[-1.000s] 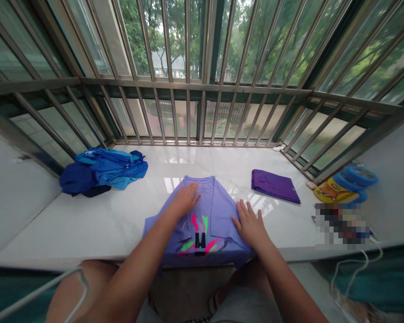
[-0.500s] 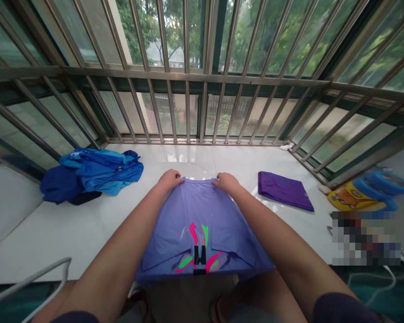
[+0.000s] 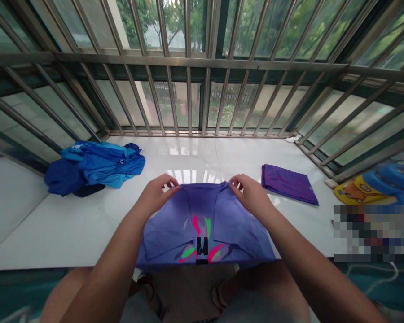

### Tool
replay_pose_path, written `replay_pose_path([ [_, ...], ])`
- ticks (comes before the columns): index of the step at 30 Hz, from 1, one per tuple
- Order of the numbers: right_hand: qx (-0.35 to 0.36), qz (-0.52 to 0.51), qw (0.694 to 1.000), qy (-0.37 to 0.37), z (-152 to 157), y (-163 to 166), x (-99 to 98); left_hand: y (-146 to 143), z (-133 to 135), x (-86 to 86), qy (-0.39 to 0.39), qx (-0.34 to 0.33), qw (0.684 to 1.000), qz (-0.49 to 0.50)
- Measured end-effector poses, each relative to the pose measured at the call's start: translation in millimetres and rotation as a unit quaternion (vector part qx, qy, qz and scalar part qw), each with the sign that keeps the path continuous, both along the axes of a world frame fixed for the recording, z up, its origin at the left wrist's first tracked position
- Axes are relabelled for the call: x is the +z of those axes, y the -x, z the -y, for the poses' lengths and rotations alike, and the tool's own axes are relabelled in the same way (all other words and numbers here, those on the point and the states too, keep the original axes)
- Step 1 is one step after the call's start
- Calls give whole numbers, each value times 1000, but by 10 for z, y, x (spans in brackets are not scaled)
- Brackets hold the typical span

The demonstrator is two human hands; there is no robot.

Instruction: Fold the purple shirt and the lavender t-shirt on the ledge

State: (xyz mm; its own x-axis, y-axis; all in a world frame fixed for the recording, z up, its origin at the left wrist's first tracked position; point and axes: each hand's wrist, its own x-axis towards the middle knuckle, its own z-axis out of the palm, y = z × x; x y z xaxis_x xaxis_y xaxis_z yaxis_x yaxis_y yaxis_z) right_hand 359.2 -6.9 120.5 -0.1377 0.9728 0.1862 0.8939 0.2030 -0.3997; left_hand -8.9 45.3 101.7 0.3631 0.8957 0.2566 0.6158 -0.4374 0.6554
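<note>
A light purple T-shirt (image 3: 202,202) with a pink, green and black print lies on the white ledge, its lower part hanging over the front edge. Its sleeves are turned inward over the body. My left hand (image 3: 160,190) pinches the far left corner of the shirt between thumb and fingers. At the far right corner, my right hand (image 3: 247,190) grips the cloth in the same way. Between the two hands the far edge is lifted and stretched straight, with a fold shading the cloth below it.
Crumpled blue clothes (image 3: 101,163) lie at the left of the white ledge (image 3: 87,229). A folded dark purple garment (image 3: 289,184) rests to the right. Beyond it are a yellow and blue bottle (image 3: 370,186) and a pixelated patch. Metal window bars (image 3: 202,63) enclose the back and sides.
Both hands have moved slightly apart and toward me, drawing the shirt's far edge up and back. The neckline seen before is now folded out of sight. The view has tilted slightly down.
</note>
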Motion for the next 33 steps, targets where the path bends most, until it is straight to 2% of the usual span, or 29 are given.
replay_pose_path([
  [2,56,-15,997,-47,508,-16,-127,102,540,-109,-17,-16,999,37],
  [5,102,24,992,-69,1123,48,-498,177,1159,-442,-35,-34,999,-6],
  [8,95,88,991,-44,1486,157,-845,222,1487,-764,-36,-53,994,-93],
  [10,83,105,991,-17,1609,202,-933,260,1574,-853,-41,-59,990,-122],
  [14,61,69,996,-10,1637,237,-796,260,1522,-751,-80,-33,989,-120],
  [18,28,59,997,-46,1413,437,-674,-59,1261,-705,-109,9,986,-125],
  [20,8,84,996,-28,1258,592,-715,-300,1126,-786,-94,16,981,-168],
  [24,-54,132,987,80,1021,715,-911,-600,994,-1019,-41,50,960,-272],
  [26,-70,135,981,120,950,650,-1004,-602,981,-1103,-34,58,956,-286],
  [28,-67,135,980,129,884,560,-1066,-557,959,-1138,-37,55,956,-284],
  [33,-50,134,982,121,585,491,-1102,-512,706,-1080,-20,57,957,-283],
])
